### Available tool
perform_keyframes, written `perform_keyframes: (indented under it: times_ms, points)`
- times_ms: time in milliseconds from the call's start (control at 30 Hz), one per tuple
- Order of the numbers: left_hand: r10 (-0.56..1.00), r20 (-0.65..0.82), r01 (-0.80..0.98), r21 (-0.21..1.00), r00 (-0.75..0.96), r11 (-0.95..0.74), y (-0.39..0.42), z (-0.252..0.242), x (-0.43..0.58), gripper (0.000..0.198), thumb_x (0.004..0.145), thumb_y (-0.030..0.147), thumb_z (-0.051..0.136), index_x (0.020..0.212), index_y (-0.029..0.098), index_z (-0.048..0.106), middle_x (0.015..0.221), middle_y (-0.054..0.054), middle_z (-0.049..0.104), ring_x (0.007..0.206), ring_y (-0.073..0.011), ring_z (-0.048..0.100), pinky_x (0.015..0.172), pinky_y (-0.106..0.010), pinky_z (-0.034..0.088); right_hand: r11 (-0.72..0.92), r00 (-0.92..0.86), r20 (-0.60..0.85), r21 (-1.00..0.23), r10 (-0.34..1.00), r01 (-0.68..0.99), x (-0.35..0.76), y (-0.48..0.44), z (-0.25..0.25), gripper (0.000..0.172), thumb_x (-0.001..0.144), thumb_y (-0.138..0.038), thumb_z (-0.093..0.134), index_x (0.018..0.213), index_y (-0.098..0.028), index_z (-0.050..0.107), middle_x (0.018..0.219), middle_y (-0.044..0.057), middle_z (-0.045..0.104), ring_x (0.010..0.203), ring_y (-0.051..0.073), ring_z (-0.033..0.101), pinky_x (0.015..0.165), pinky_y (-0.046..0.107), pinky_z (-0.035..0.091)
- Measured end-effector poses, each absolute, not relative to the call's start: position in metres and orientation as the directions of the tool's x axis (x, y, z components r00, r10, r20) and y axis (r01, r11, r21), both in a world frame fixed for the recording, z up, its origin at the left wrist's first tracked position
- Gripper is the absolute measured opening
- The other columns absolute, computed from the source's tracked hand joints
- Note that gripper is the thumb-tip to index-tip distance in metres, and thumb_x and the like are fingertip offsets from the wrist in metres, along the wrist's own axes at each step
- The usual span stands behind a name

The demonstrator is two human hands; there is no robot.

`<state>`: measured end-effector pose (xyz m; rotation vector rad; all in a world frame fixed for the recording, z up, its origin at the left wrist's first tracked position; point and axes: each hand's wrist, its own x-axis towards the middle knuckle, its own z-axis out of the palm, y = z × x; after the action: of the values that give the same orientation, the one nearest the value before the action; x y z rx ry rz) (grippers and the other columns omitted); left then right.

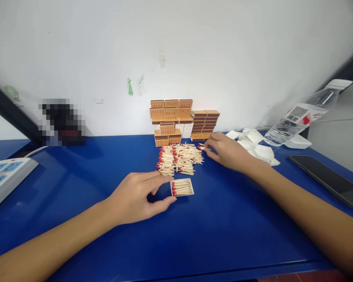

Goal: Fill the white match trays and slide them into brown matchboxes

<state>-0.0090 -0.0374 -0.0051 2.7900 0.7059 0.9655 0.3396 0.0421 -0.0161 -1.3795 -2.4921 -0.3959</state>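
Note:
A small white matchbox tray (pixel 191 192) lies on the blue table, with several red-headed matches (pixel 181 187) side by side in it. My left hand (pixel 141 196) has its thumb and forefinger at the tray's two left corners, lightly gripping it from either side. Just behind the tray spreads a heap of loose matches (pixel 182 158), most heads toward the left. At the heap's right edge, my right hand (pixel 223 149) pinches a few matches (pixel 201 147), red heads showing beyond the fingertips. Its other fingers are curled and partly hidden.
Stacked matchboxes (pixel 170 113) stand against the wall, and a second stack (pixel 204 124) adjoins them. White empty trays (pixel 254 137) lie at right beside a tilted plastic bottle (pixel 306 111). A phone (pixel 329 178) rests far right; a power strip (pixel 11 176) sits far left.

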Motion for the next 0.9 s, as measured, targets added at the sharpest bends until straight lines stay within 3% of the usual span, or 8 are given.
perform_keyframes:
  times_ms: [533,733,900]
  points:
    - [0.452,0.554,0.393,0.23,0.699,-0.89,-0.039,-0.003,-0.009,0.03,0.096,0.034,0.071,0.12,0.016,0.07,0.071,0.004,0.062,0.059,-0.0098,0.058,0.056,-0.024,0.045,0.514,-0.589,0.3,0.295,0.751,0.805,0.335,0.039,-0.007,0.026,0.1,-0.021,0.046,0.088,-0.017,0.069,0.094,0.018,0.065,0.092,0.031,0.057,0.076,0.042,0.048]
    - [0.464,0.532,0.405,0.232,0.708,-0.884,-0.038,-0.003,-0.009,0.03,0.097,0.034,0.071,0.121,0.017,0.07,0.073,0.004,0.062,0.06,-0.0102,0.058,0.057,-0.025,0.045,0.55,-0.592,0.323,0.219,0.739,0.806,0.34,0.04,-0.004,0.025,0.1,-0.022,0.046,0.089,-0.017,0.068,0.094,0.017,0.065,0.092,0.031,0.057,0.076,0.043,0.049]
    - [0.505,0.499,0.446,0.244,0.704,-0.861,-0.037,-0.004,-0.011,0.029,0.097,0.036,0.069,0.121,0.019,0.07,0.073,0.004,0.062,0.061,-0.0105,0.058,0.058,-0.025,0.044,0.604,-0.572,0.402,0.056,0.715,0.795,0.336,0.029,0.004,0.017,0.1,-0.027,0.052,0.093,-0.02,0.066,0.094,0.013,0.065,0.093,0.03,0.059,0.079,0.043,0.05]
